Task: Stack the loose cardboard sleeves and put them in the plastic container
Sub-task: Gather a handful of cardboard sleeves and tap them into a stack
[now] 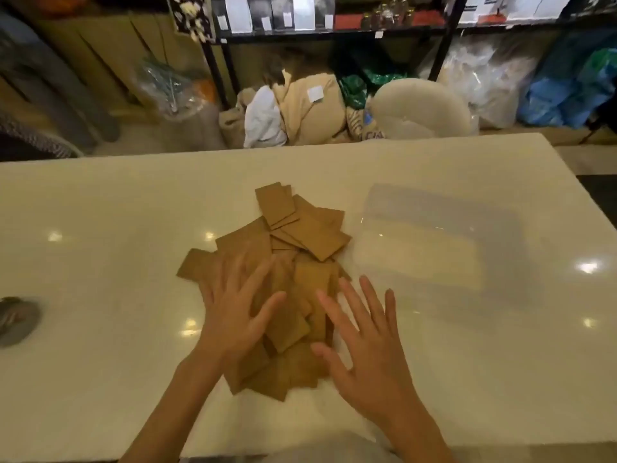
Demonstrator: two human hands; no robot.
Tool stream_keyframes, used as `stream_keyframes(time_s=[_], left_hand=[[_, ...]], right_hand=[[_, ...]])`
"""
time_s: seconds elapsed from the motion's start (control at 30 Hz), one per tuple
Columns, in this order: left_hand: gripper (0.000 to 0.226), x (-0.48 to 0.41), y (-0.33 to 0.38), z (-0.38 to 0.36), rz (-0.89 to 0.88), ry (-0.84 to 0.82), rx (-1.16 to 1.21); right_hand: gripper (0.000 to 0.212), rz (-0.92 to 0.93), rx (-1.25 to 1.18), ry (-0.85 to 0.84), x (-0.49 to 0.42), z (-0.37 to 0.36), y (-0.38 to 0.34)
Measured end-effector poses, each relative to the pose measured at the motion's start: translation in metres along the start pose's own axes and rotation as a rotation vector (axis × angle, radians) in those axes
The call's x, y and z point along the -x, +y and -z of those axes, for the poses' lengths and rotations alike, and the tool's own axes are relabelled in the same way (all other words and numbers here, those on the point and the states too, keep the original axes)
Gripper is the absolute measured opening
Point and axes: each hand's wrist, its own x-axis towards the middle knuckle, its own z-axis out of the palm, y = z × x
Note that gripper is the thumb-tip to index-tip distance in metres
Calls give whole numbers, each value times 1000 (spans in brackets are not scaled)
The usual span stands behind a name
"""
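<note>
Cardboard sleeves [283,248] are lying in a loose, overlapping heap at the middle of the white desk [100,228], fanned at odd angles with none squared to its neighbour, so the stacking part of the job is, by my reading, only beginning. Both hands are hovering flat over the near end of the heap, fingers spread wide and gripping nothing. The left hand [233,315] is sitting over the left flank of the pile and the right hand [370,355] over its right edge, palms facing down and angled slightly toward each other. That placement is making sense as a corralling posture: with a hand on either side, the scattered pieces can be swept inward and squared into one block rather than picked up singly. Motion blur is softening the fingertips, so I cannot say whether they are touching the cardboard or floating just above it.

Clear and lidless, the plastic container [434,242] is waiting just beside the heap on its right, near the right hand, and looks to be holding nothing yet. Keeping it that close is shortening the carry once a stack is formed. A grey object [16,320] is resting at the desk's left edge, well apart from the work.
</note>
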Motion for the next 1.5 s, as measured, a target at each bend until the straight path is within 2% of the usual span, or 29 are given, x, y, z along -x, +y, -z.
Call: stream_keyframes(time_s=[0.07, 0.13, 0.27, 0.37, 0.47, 0.57, 0.63, 0.7, 0.77, 0.8, 0.87, 0.93, 1.0, 1.07, 1.17, 1.2, 1.3, 1.33, 1.43, 1.5], left_hand=[[68, 5, -22, -2, 28, 5, -93], [68, 14, -40, -12, 50, -32, -109], [63, 20, -50, -37, 14, 46, -105], [64, 16, -53, -38, 42, 95, -16], [69, 16, -56, -35, 58, 111, 24], [64, 17, -55, -33, 32, 106, 87], [62, 16, -55, -33, 1, 106, 152], [61, 16, -57, -33, -31, 116, 196], [58, 16, -60, -32, -50, 129, 221], [57, 17, -61, -31, -49, 135, 225], [58, 16, -59, -31, -24, 130, 232], [60, 12, -51, -34, 19, 140, 224], [61, 5, -39, -39, 51, 161, 181], [61, 1, -28, -45, 70, 179, 127], [59, 4, -19, -52, 95, 224, 169], [58, 5, -18, -53, 101, 240, 199], [55, 6, -18, -54, 115, 298, 268], [51, 5, -18, -55, 121, 322, 281], [49, 1, -14, -59, 141, 376, 280], [49, -1, -6, -64, 150, 391, 253]], right_hand=[[65, -54, 43, -79, -4, -20, -12], [66, -168, -32, -133, -2, -46, -21], [73, -328, -198, -63, -13, -77, -43], [74, -342, -213, -19, -29, -79, -64], [65, -280, -225, 27, -37, -74, -76], [54, -285, -491, 70, -29, -71, -88], [56, -334, -647, 141, -27, -71, -97], [66, -487, -802, 244, -33, -72, -102], [73, -635, -910, 267, -44, -72, -104], [74, -657, -877, 223, -51, -72, -104], [65, -606, -594, 123, -64, -74, -100], [54, -514, -312, 106, -75, -75, -95], [52, -456, -193, 118, -84, -71, -89], [52, -465, -175, 133, -87, -68, -83], [50, -439, -80, 141, -76, -68, -77], [50, -420, -118, 128, -72, -69, -78], [51, -404, -442, 98, -64, -69, -86], [51, -389, -438, 117, -63, -68, -88], [49, -322, -126, 203, -68, -64, -82], [50, -376, -197, 171, -70, -61, -76]])
